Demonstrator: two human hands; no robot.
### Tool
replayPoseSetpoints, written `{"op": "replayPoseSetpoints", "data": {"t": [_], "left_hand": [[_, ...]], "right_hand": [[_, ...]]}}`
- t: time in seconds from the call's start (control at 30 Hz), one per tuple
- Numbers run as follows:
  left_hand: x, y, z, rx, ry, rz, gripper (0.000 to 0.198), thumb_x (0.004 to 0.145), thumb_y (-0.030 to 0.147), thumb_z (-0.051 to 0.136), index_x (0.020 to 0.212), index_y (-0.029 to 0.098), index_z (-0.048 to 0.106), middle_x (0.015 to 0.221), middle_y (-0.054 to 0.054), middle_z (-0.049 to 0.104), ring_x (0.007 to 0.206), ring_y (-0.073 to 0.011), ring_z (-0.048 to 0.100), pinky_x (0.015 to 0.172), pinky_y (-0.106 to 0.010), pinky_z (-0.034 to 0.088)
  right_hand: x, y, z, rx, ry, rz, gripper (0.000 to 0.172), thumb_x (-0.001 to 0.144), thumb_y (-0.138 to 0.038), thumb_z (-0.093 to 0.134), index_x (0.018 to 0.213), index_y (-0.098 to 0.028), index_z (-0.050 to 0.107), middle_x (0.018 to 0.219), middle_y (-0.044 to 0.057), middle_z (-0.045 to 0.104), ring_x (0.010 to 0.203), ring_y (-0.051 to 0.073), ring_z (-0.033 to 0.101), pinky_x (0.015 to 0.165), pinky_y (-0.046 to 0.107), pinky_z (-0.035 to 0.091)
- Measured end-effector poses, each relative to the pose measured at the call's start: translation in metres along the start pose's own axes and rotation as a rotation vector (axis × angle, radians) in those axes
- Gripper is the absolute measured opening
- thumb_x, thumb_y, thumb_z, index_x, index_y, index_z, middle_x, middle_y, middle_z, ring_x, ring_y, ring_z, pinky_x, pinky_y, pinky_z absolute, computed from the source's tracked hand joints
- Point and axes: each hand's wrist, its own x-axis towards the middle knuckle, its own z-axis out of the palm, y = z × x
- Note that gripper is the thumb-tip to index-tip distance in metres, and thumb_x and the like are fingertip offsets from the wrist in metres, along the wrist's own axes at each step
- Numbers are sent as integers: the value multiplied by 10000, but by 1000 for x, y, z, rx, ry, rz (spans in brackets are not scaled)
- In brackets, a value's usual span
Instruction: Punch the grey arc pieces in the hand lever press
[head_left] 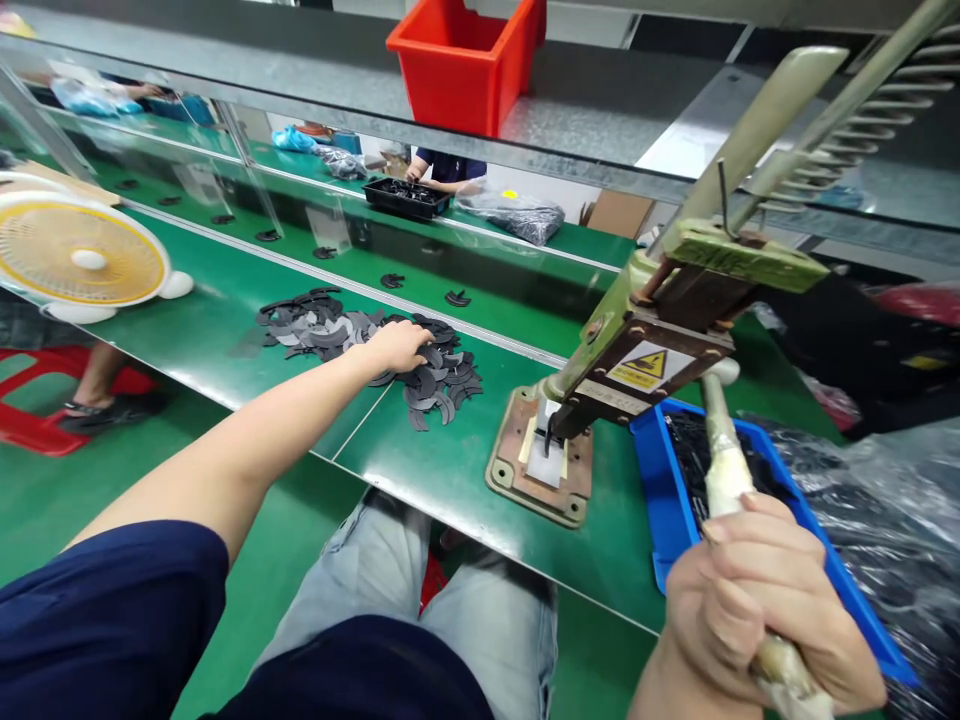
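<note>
My right hand (pixel 757 600) is wrapped round the taped lever handle (pixel 724 440) of a green hand press (pixel 645 330). To the left, my left hand (pixel 401 347) rests on a loose pile of flat, curved black and grey pieces (pixel 442 385). Its fingers are bent down among them; what lies under the fingertips is hidden. The press stands on a bolted base plate (pixel 501 465). A small dark part sits on the pale block (pixel 546 465) under its head.
A blue bin (pixel 664 500) with black parts stands right of the press, beside plastic bags (pixel 885 520). Several black parts lie along the belt (pixel 360 260) behind. A fan (pixel 82 255) stands left. Overhead, a shelf holds a red bin (pixel 465 75). Another person (pixel 450 170) works across.
</note>
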Motion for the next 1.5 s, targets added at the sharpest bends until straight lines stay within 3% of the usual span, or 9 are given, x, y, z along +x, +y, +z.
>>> {"op": "replayPoseSetpoints", "data": {"t": [0.2, 0.33, 0.43, 0.53, 0.63, 0.77, 1.13, 1.37, 1.5], "left_hand": [[7, 0, -8, -19, -87, 42, 354, 853, 287, 682, 1195, 208, 726, 1180, -103, 738, 1127, -275, 671, 976, -314, 470], [-7, 10, -16, -283, 23, -15, 165, 877, 323, 668, 979, 195, 687, 944, -71, 739, 881, -232, 705, 788, -296, 498], [-23, 47, -13, -708, -36, -123, 234, 913, 418, 676, 934, 200, 592, 735, -30, 688, 655, -185, 672, 600, -265, 467], [-33, 101, 1, -1073, -165, -30, 319, 857, 438, 768, 895, 198, 561, 690, -1, 653, 616, -157, 663, 538, -227, 459], [-31, 146, 17, -1241, -254, 50, 340, 845, 455, 788, 843, 177, 591, 702, -5, 661, 637, -142, 667, 574, -227, 514], [-17, 176, 31, -1317, -298, 51, 362, 865, 486, 770, 795, 165, 619, 681, -9, 675, 578, -120, 636, 555, -223, 523], [5, 197, 42, -1306, -280, 7, 300, 792, 342, 859, 792, 166, 616, 629, 37, 642, 526, -108, 627, 496, -194, 495], [11, 200, 26, -1230, -450, -146, 333, 790, 281, 882, 766, 183, 564, 538, 15, 626, 458, -138, 624, 471, -216, 522], [11, 203, 18, -1227, -608, -266, 255, 871, 274, 816, 842, 170, 585, 561, -6, 652, 485, -133, 656, 516, -200, 547]], "right_hand": [[3, -12, 4, -19, -32, 42, 445, 721, -294, 749, 475, -217, 386, 486, -41, 537, 549, 170, 597, 790, 515, 539], [2, -16, 8, -28, -46, 66, 414, 764, -280, 722, 506, -221, 404, 506, -54, 535, 576, 156, 595, 833, 516, 529], [1, -17, 10, -42, -25, 75, 417, 790, -282, 703, 520, -219, 391, 502, -66, 512, 577, 140, 582, 843, 499, 535], [2, -20, 11, -60, -18, 66, 409, 794, -286, 696, 532, -214, 391, 502, -71, 502, 565, 137, 571, 837, 500, 539], [4, -22, 11, -67, -50, 87, 378, 782, -274, 695, 540, -213, 411, 508, -66, 512, 578, 153, 576, 839, 520, 528], [5, -24, 9, -70, -83, 103, 358, 771, -243, 696, 538, -212, 426, 514, -62, 524, 592, 158, 584, 854, 527, 518], [3, -21, 13, -71, -34, 73, 446, 791, -298, 703, 521, -208, 360, 491, -71, 496, 560, 134, 558, 813, 487, 512], [3, -21, 13, -89, -26, 71, 476, 834, -318, 693, 539, -207, 337, 500, -78, 498, 566, 125, 561, 830, 486, 522], [3, -25, 16, -87, -20, 110, 458, 855, -303, 684, 548, -205, 359, 518, -75, 500, 592, 120, 567, 861, 483, 525]]}}
